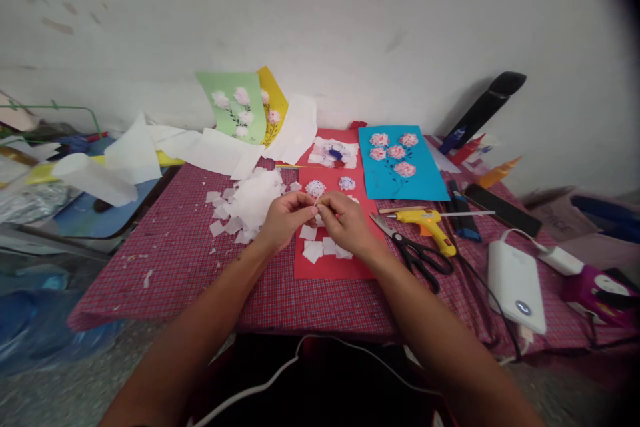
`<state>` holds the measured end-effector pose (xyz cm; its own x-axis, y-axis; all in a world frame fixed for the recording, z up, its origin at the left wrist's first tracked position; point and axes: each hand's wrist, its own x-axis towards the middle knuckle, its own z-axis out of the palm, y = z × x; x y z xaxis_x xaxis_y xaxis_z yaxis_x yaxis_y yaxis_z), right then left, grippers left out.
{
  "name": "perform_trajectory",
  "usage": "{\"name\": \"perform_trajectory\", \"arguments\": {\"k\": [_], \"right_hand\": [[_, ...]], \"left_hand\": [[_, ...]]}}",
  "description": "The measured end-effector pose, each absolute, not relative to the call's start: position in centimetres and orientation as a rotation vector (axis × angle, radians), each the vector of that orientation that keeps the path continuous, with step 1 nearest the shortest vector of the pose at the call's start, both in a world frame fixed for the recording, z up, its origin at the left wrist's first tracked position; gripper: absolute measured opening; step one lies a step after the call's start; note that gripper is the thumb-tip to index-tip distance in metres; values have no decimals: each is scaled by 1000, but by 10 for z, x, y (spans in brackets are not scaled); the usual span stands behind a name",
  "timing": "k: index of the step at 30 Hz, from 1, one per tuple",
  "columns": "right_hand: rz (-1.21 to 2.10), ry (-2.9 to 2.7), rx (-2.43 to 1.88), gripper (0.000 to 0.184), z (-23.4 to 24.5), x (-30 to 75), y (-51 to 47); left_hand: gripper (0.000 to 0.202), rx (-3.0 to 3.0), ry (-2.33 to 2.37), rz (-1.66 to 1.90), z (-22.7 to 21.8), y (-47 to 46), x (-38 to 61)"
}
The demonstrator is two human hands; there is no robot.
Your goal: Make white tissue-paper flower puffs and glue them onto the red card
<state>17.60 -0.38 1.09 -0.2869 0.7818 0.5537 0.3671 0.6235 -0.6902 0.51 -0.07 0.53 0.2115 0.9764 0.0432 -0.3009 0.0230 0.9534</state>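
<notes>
Our left hand [285,220] and right hand [345,223] are over a red card [335,267] on a checked red tablecloth [160,273]. Fingers of both are pinched together on a white tissue scrap [317,209], though it's small in view. Loose tissue squares [217,211] at 9 o'clock, yellow glue gun [425,227] and scissors [415,250] at 3, white wall [320,20] at 12.

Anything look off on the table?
Loose white tissue squares are strewn over the checked tablecloth left of the red card, and a stray scrap lies further out. They look spilled, not laid out. The yellow glue gun sits tight against the scissors.
</notes>
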Motion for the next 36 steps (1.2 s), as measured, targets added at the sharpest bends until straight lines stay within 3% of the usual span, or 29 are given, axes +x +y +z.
{"name": "perform_trajectory", "arguments": {"k": [7,16,21,36], "right_hand": [[631,-1838,-927,17,14,174,-6],[1485,-1226,-922,19,18,173,-6],[1528,-1142,-894,19,16,173,-4],[1598,-1062,-906,17,17,174,-2]], "left_hand": [[19,1175,881,1256,4,0,5],[6,1823,1072,1490,3,-6,5],[12,2106,1046,1591,7,-6,4],[6,1834,979,1488,3,-5,3]]}}
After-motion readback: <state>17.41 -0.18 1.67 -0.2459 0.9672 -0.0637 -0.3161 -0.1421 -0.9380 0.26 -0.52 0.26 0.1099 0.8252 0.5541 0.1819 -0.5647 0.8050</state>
